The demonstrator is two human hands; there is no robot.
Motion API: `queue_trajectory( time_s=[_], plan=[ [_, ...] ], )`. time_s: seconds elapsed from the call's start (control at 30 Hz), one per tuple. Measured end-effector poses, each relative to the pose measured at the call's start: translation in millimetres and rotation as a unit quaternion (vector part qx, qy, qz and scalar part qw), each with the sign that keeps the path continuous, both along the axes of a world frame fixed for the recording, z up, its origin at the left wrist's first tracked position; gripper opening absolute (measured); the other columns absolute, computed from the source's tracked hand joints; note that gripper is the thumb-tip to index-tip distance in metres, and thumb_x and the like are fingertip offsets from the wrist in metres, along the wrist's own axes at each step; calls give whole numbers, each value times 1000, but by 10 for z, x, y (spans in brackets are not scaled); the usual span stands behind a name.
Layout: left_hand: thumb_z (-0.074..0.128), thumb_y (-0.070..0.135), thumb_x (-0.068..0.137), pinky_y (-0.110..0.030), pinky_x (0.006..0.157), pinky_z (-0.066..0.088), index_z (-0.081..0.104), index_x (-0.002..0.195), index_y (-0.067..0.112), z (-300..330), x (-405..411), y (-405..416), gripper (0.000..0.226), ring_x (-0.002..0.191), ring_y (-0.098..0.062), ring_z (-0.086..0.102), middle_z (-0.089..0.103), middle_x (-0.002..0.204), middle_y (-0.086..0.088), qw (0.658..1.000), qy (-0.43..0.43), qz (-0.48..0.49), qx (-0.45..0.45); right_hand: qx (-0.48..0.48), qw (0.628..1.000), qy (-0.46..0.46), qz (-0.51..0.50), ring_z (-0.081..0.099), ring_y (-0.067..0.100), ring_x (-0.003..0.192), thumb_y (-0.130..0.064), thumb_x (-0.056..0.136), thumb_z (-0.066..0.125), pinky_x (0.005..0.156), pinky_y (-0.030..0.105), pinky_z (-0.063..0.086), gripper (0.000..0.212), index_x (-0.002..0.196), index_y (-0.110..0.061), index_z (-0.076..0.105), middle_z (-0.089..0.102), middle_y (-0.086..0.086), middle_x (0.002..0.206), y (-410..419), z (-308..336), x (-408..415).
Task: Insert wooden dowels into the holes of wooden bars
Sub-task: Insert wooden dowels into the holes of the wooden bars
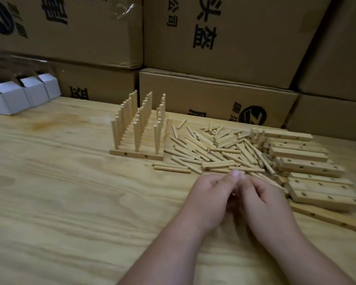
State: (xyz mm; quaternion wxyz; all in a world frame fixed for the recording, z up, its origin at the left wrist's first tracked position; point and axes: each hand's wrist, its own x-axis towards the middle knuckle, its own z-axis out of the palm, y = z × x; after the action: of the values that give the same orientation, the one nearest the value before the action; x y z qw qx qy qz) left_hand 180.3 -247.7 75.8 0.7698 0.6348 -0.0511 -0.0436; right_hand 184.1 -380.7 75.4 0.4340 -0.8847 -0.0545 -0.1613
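A loose heap of wooden dowels (pixel 214 149) lies in the middle of the wooden table (pixel 60 192). To its left, several finished bars (pixel 137 154) lie side by side with dowels standing upright in them. A stack of drilled wooden bars (pixel 308 167) without dowels lies at the right. My left hand (pixel 210 194) and my right hand (pixel 269 204) meet at the near edge of the heap, fingers curled toward each other. Whether either hand holds a dowel is hidden between the fingers.
Stacked cardboard boxes (pixel 214 95) wall off the back of the table. Small white open boxes (pixel 19 95) stand at the far left. One long bar (pixel 327 219) lies at an angle near the right edge.
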Motion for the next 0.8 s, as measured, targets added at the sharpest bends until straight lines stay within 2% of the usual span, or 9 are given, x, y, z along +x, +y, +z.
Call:
queue_trajectory(
  time_s=[0.07,0.13,0.2,0.23,0.3,0.37,0.47,0.63,0.8],
  plan=[
    [60,36,97,-23,64,50,72,79,14,21,12,-11,31,63,-12,61,70,69,1,1000,-19,5,15,-5,1000,-1,-31,59,3,69,-36,97,54,59,29,41,30,71,-28,66,67,-14,71,-137,-84,-83],
    [59,25,100,-16,57,45,72,84,15,41,18,-26,23,60,-12,59,70,69,1,1000,-18,18,4,-13,998,4,-65,59,1,73,-30,92,60,63,22,41,20,74,-30,66,67,-13,77,-185,-115,-87],
    [54,17,103,-15,55,43,72,87,15,36,32,-41,24,59,-11,59,71,70,1,999,-15,27,11,-47,994,-8,-100,58,4,85,-28,89,63,77,29,46,9,82,-31,67,65,-11,91,-165,-102,-78],
    [53,16,103,-16,54,43,72,87,15,45,27,-38,25,58,-11,59,71,69,0,999,-13,28,14,-74,990,-15,-120,58,13,97,-29,88,63,87,35,46,6,88,-31,69,62,-9,99,-146,-90,-74],
    [53,16,102,-16,54,43,72,87,15,48,24,-39,25,57,-11,59,71,70,-1,999,-8,31,11,-124,980,-11,-157,51,23,114,-33,87,61,100,42,39,17,101,-30,69,56,-5,109,-123,-63,-78],
    [52,16,103,-17,55,43,72,88,15,59,24,-41,25,57,-11,59,71,71,-2,999,-8,39,2,-151,971,6,-186,46,24,119,-39,85,61,103,42,32,23,106,-31,66,52,-4,115,-119,-23,-86],
    [52,15,103,-19,56,44,73,88,15,23,48,-36,25,58,-13,60,72,72,-4,999,-10,47,-7,-184,961,31,-206,46,24,118,-45,84,58,106,43,26,19,99,-35,61,49,-4,111,-112,-5,-83],
    [52,15,103,-19,56,44,74,88,14,-11,79,-34,27,58,-13,60,72,72,-6,998,-13,52,-14,-201,961,45,-187,55,18,102,-44,87,53,111,41,21,12,87,-33,57,47,-9,93,-122,40,-42],
    [51,15,103,-21,56,44,74,89,14,-13,88,-22,26,58,-13,61,71,72,-6,998,-6,58,-24,-203,960,28,-188,56,14,83,-44,88,49,111,45,29,20,81,-29,60,56,-11,78,-147,60,-64]
  ],
)
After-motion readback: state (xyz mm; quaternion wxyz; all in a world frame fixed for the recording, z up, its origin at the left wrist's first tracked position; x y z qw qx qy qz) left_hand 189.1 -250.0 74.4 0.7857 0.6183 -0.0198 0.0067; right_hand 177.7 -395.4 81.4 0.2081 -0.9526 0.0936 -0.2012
